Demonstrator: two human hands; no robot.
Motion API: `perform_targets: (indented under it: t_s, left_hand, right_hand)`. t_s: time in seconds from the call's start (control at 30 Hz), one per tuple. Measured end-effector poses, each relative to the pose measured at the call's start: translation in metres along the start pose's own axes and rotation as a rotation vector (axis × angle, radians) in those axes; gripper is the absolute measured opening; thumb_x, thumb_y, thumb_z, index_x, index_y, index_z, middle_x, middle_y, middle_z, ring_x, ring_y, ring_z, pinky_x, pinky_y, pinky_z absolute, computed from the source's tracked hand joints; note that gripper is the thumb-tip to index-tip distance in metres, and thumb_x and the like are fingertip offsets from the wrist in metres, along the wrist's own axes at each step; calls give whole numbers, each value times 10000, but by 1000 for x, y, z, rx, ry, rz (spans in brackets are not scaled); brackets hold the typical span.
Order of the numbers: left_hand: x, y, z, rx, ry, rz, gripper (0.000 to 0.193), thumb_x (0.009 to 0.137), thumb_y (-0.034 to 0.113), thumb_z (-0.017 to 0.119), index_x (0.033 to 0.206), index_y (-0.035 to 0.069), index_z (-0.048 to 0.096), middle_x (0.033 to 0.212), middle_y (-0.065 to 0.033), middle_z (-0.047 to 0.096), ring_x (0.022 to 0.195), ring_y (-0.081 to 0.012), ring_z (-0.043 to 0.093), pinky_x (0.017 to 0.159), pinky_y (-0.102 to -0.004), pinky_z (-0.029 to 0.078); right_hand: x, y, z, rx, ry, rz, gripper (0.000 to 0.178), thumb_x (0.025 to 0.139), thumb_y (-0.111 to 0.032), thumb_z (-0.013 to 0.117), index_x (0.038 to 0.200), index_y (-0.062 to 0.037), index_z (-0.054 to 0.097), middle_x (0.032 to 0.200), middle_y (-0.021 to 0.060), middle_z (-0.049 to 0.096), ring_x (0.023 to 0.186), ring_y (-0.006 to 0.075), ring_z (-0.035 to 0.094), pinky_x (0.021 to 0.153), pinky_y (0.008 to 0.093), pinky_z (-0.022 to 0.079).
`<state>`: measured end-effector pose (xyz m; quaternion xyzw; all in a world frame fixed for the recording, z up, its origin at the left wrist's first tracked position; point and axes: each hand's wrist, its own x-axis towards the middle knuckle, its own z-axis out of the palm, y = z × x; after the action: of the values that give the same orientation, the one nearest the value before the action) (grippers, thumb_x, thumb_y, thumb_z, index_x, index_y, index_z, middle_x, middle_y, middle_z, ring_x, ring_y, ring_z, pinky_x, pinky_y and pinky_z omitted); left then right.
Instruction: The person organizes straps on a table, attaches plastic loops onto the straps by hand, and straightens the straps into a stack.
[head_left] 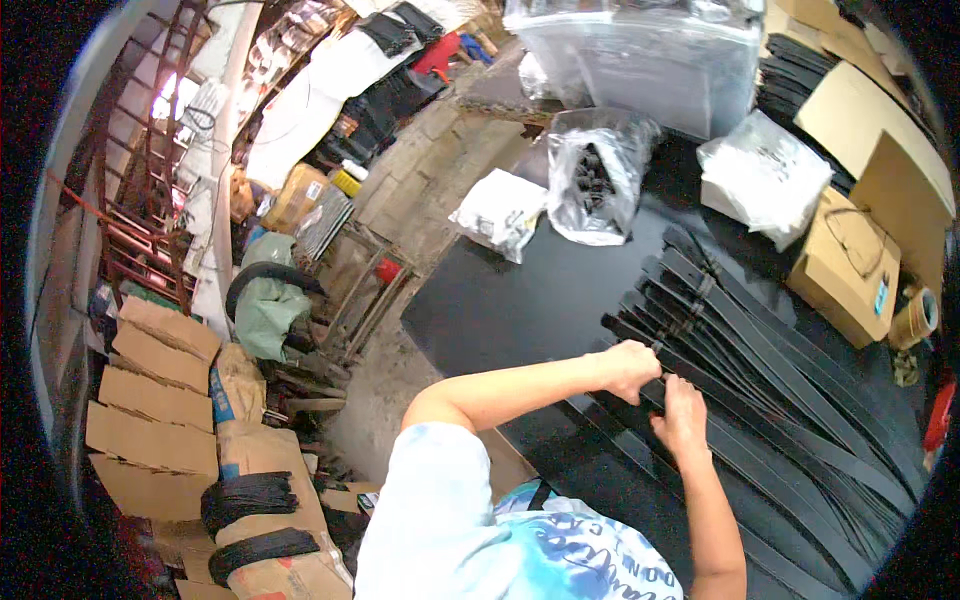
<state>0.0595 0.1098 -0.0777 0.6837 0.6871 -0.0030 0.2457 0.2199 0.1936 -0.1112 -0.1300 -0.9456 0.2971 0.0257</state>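
The left hand [632,371] and the right hand [684,415] are close together over the black table [480,310], both clenched on a black strap [662,378], one at each side of a short visible piece. Many more straps [790,375] lie bundled just beyond and to the right of the hands. Farther back on the table, an open plastic bag [597,185] of small black parts stands between a white packet [503,215] and a white plastic-wrapped bundle [765,175], near a cardboard box [848,265].
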Motion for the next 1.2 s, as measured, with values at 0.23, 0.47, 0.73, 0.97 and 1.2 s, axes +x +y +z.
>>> perform_targets:
  t_s: [0.23,0.47,0.73,0.97,1.2]
  left_hand:
    - [-23,-30,6,-130,178,105,343,612,266,760,796,7,630,756,-181,638,764,-381,628,673,-453,500]
    - [-78,-126,-31,-524,720,35,257,850,239,624,939,3,674,949,-164,666,886,-311,640,798,-379,500]
    - [26,-296,-28,-219,1065,-362,667,762,123,699,1339,-2,388,1405,-290,260,1274,-463,292,1056,-475,303]
    - [84,-364,-73,-123,967,-787,684,651,234,762,1247,27,496,1384,-220,291,1254,-451,296,1035,-521,310]
    - [92,-374,-58,-126,1094,-693,387,688,94,652,1059,-5,599,1276,-200,415,1111,-393,443,914,-488,425]
  right_hand:
    - [19,-9,-11,124,40,16,340,594,-94,705,913,-40,600,879,177,632,838,370,614,733,424,501]
    - [18,-5,8,16,98,107,440,547,-135,713,963,-24,622,907,196,633,860,373,613,758,417,497]
    - [28,-2,28,-149,20,141,374,535,-207,667,859,-38,587,786,190,619,761,377,617,680,437,510]
    - [31,-2,23,-103,-73,254,351,550,-252,671,842,-73,593,786,158,632,748,367,616,671,438,504]
    - [32,-3,20,-72,-118,267,449,521,-265,714,929,-93,642,833,135,657,774,322,639,692,400,515]
